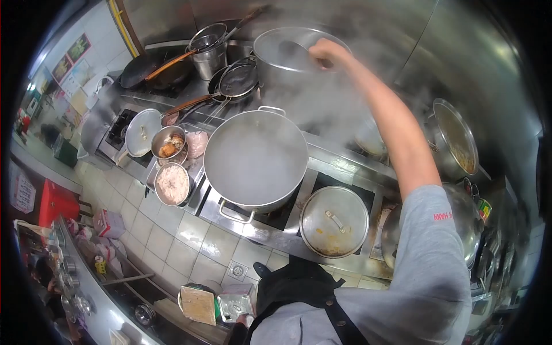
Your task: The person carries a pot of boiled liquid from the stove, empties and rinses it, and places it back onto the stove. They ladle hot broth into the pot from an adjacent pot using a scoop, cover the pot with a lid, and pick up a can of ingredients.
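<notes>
My right hand (329,53) reaches far forward over the tall steel stockpot (302,35) at the back of the stove. Its fingers are closed, and steam and the pot's rim hide what they hold. A dark rounded shape (293,53) shows inside that pot, left of the hand. Low in the view, my left hand (242,319) is partly hidden beside my apron, apparently closed around something small and white. A metal container lid (234,305) lies just beyond it. Between me and the stockpot stands a large two-handled pot (256,201), full of cloudy, steaming liquid.
A lidded pot (333,221) stands at the stove's front. Bowls of food (172,184) and a round lid (144,132) are to the left. Strainers (238,79) and woks (141,72) sit behind. An open pan (455,138) is at the right. Steam blurs the back.
</notes>
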`<state>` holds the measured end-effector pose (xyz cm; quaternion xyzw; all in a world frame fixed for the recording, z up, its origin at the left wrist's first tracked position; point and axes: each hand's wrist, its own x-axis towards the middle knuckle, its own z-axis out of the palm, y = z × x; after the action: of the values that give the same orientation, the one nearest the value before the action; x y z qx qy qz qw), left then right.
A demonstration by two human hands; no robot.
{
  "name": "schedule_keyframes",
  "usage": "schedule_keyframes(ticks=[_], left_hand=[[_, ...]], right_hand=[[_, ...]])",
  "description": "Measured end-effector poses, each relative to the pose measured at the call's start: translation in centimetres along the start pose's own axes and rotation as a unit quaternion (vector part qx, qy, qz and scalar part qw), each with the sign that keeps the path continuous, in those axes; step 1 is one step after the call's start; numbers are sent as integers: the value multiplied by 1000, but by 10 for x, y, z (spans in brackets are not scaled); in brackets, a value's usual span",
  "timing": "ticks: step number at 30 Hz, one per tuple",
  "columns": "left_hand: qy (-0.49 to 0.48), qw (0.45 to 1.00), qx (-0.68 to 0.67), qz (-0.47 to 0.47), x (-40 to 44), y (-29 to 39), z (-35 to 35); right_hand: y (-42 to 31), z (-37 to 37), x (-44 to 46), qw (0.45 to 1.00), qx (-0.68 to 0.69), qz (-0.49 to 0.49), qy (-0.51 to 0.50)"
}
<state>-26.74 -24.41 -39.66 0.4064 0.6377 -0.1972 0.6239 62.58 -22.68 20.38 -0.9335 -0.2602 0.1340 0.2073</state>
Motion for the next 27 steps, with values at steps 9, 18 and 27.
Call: schedule_keyframes(ticks=[9,18,27], left_hand=[[-18,995,-101,-13,12,5,13],[-9,996,18,84,26,-20,3],[24,872,369,320,22,-38,-30]], right_hand=[[9,15,43,695,706,100,-98],[-5,4,6,431,896,91,-61],[10,-46,-65,521,842,-60,-126]])
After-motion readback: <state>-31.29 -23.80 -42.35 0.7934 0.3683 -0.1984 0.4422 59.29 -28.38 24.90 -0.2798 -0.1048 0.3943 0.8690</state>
